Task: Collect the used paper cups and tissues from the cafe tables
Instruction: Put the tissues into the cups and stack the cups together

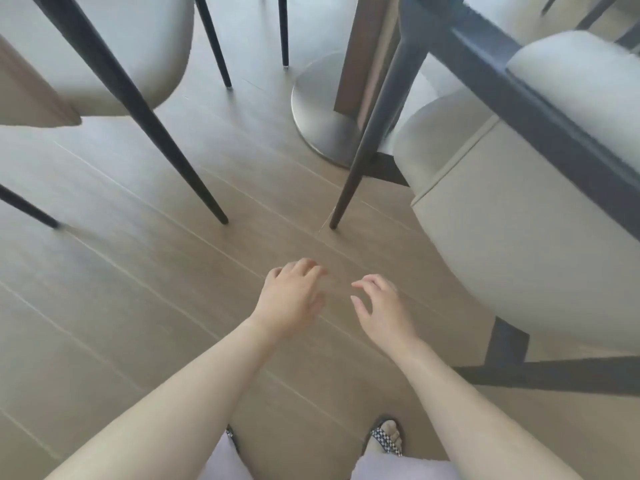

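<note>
No paper cup or tissue shows in this view. I look down at a wood-look floor [145, 278]. My left hand [292, 297] hangs in front of me over the floor, fingers loosely curled, holding nothing. My right hand [381, 306] hangs just to its right, fingers also loosely bent and empty. The two hands are a small gap apart and touch nothing.
A pale upholstered chair [526, 237] with dark legs stands close at the right. Another pale chair [114, 64] with thin black legs stands at the upper left. A round metal table base [318, 109] with a brown post sits ahead. My sandalled foot [388, 438] is below.
</note>
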A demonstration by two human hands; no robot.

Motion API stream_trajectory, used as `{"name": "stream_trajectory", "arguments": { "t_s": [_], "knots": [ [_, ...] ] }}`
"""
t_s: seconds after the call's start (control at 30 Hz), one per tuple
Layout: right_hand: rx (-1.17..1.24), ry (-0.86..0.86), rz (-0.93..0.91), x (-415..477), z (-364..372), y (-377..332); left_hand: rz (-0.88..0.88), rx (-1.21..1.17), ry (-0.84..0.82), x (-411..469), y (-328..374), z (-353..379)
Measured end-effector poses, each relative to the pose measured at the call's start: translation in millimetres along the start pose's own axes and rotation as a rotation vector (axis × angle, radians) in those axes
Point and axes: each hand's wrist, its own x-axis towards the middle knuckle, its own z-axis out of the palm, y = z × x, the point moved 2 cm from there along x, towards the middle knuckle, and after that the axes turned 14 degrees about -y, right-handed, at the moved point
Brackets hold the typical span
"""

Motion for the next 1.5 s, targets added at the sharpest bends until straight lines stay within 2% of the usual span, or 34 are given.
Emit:
{"name": "stream_trajectory", "arguments": {
  "t_s": [0.23, 0.33, 0.47, 0.6, 0.73, 0.9, 1.17, 1.37, 1.5],
  "knots": [
    [-0.139, -0.053, 0.204, 77.1, 87.0, 157.2, -0.028, -0.009, 0.012, 117.3, -38.2, 123.7],
    [-0.121, -0.048, 0.258, 96.2, 99.1, 202.7, -0.056, -0.028, -0.024, 156.5, -40.1, 149.4],
    [-0.074, 0.0, 0.294, 114.5, 105.5, 233.9, 0.01, 0.035, -0.015, 189.2, -29.2, 172.7],
    [0.022, 0.041, 0.326, 112.8, 119.6, 248.4, 0.018, 0.066, 0.001, 193.1, -26.4, 181.1],
    [0.103, -0.009, 0.395, 109.7, 134.5, 268.8, 0.056, 0.131, -0.095, 193.2, -17.7, 202.4],
    [0.112, -0.072, 0.455, 114.6, 140.5, 288.8, 0.021, 0.195, -0.197, 193.8, -11.0, 220.8],
    [0.158, -0.07, 0.556, 135.9, 150.3, 285.7, 0.011, 0.183, -0.205, 190.3, -18.6, 231.1],
    [0.06, -0.195, 0.533, 150.4, 160.8, 260.8, -0.047, 0.163, -0.204, 185.2, -32.9, 220.7],
    [-0.014, -0.238, 0.386, 161.8, 157.5, 226.0, -0.092, 0.137, -0.207, 178.8, -47.4, 214.9]
  ]
}}
